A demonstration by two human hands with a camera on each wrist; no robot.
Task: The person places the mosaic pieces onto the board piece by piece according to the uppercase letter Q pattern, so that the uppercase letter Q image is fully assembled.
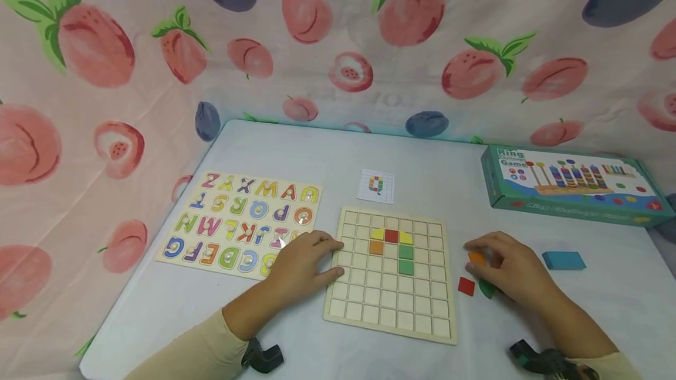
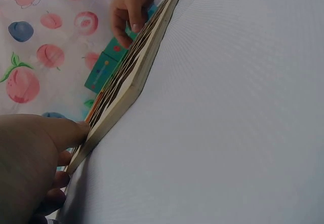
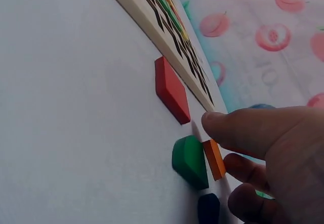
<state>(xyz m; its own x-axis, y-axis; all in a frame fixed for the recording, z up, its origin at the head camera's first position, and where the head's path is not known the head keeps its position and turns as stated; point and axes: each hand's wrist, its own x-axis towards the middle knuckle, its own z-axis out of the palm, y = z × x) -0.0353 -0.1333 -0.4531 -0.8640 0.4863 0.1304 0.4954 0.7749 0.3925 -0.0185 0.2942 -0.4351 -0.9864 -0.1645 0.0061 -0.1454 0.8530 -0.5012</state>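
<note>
The left hand [image 1: 301,260], loose, touches one board [image 1: 388,298] with six pieces [image 1: 391,236], mid-frame. At right, the right hand [image 1: 514,271] is at one orange block [image 1: 477,257], maybe pinched, I can't tell, near one red block [image 1: 466,286] and one green block [image 1: 486,289].

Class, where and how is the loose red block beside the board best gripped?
Probably by its near and far edges, from above: the red block lies flat, those straight sides look free, and the board sits close on its left.
</note>
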